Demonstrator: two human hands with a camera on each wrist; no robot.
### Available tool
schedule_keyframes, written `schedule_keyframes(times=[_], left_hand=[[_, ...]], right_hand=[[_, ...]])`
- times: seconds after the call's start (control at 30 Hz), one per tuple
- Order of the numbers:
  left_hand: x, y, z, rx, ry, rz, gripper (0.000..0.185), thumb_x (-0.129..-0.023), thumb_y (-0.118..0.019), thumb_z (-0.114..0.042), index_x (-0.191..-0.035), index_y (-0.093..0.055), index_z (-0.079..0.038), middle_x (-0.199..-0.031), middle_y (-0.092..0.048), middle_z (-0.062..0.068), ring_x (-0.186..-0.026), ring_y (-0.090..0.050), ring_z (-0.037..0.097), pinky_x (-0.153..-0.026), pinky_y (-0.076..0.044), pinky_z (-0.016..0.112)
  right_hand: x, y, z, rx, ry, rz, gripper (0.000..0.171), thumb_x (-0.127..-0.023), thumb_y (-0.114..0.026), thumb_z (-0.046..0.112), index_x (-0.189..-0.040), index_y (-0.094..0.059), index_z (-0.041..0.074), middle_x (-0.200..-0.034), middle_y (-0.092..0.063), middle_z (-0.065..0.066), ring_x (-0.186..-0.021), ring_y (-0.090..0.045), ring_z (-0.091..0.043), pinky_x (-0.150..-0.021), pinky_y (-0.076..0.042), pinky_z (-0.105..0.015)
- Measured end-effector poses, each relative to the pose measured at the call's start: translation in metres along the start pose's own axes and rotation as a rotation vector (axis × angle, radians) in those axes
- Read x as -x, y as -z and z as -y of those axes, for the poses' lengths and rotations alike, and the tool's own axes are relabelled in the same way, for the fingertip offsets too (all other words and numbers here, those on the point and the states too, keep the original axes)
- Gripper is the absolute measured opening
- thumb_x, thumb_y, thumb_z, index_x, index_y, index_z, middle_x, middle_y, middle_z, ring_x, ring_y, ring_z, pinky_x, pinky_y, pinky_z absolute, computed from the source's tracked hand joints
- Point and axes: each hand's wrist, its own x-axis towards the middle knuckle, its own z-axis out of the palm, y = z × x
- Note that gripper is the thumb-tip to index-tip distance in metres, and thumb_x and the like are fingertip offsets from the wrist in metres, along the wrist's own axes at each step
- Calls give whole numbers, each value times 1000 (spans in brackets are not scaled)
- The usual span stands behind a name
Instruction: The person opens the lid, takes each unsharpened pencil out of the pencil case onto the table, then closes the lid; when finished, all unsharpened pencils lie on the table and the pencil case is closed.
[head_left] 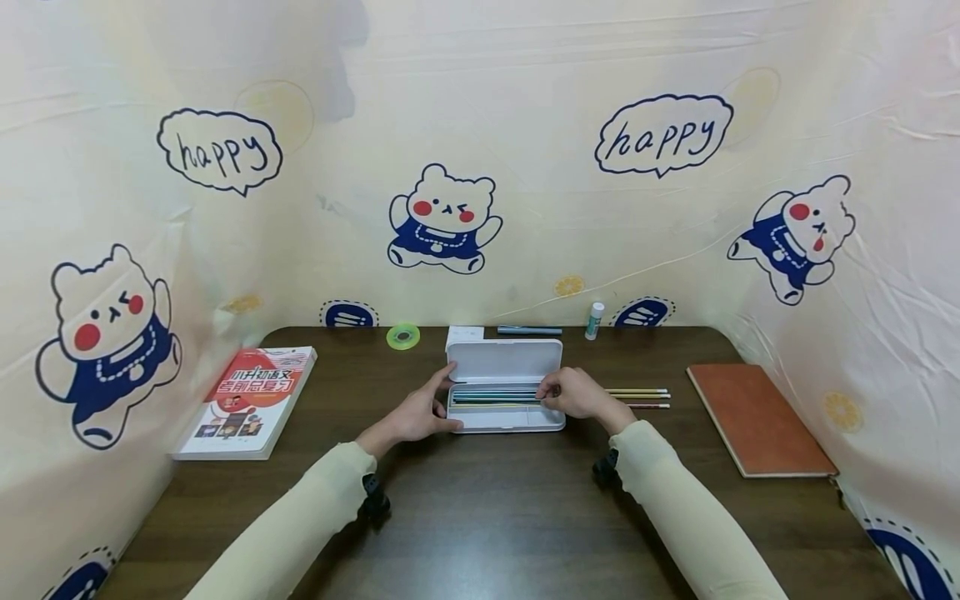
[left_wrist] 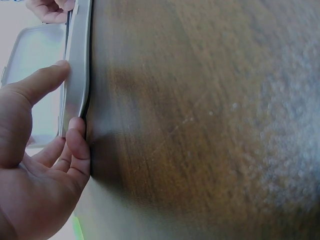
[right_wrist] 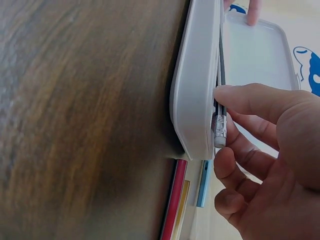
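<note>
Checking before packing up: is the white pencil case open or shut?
Open: the pencil case has its lid raised behind the tray, and pencils show inside.

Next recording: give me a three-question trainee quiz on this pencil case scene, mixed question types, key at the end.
1. True or false: the white pencil case lies open on the table.
2. Which hand touches the pencil in the case?
A. left hand
B. right hand
C. neither
3. Fill in: the loose pencils lie on the table between the case and the ______ notebook.

Key: 1 true; 2 B; 3 brown.
</note>
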Motion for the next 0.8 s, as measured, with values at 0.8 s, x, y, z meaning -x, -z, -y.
schedule_keyframes(times=[0.8], left_hand=[[0, 0, 2, 5, 13, 2, 106, -84, -82, -23, -161, -9, -31, -151, -44, 13, -82, -59, 15, -74, -50, 28]], right_hand=[[48, 42, -44, -34, -38, -83, 9, -92, -70, 14, -99, -74, 10, -88, -67, 0, -80, -55, -16, -74, -46, -32]])
